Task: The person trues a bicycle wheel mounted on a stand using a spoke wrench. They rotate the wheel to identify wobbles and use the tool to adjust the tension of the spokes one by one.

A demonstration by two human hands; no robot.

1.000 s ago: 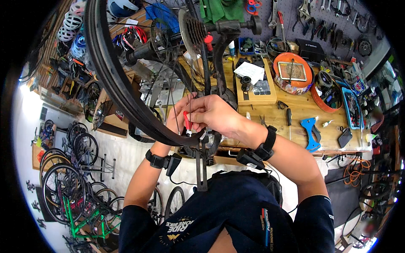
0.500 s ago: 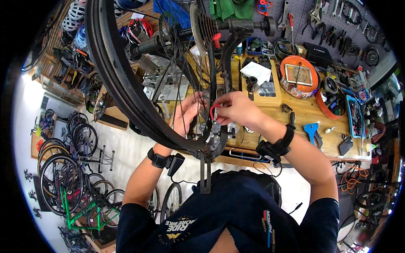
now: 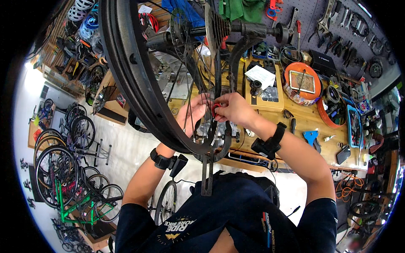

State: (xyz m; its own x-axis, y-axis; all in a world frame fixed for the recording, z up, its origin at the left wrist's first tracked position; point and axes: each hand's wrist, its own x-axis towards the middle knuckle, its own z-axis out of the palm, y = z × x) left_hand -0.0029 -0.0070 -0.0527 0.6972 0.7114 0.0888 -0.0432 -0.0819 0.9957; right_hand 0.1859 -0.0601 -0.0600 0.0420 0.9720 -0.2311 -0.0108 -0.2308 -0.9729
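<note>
A bicycle wheel with a wide black rim (image 3: pixel 122 63) and thin spokes stands upright in a black truing stand (image 3: pixel 237 59), its cassette (image 3: pixel 220 27) near the top. My right hand (image 3: pixel 237 110) pinches a small red spoke wrench (image 3: pixel 216 109) at the spokes, low on the wheel near the rim. Across the spokes from it is my left hand (image 3: pixel 192 113), partly covered by spokes and rim. Its fingers are loosely bent towards the wrench, and I see nothing held in them. The stand's slotted metal bar (image 3: pixel 206 177) points towards my chest.
On the wooden bench to the right lie an orange round tin (image 3: pixel 291 71), a cardboard tray (image 3: pixel 268 104), a blue tool (image 3: pixel 311 137) and a blue bin (image 3: pixel 354 122). Tools hang on the pegboard (image 3: pixel 312 25) behind. Several bicycles (image 3: pixel 63 168) stand at the left.
The red wrench has turned and now sits more tightly between my right fingers. My left fingers have come closer to it. The view has shifted slightly, so the wheel appears further right.
</note>
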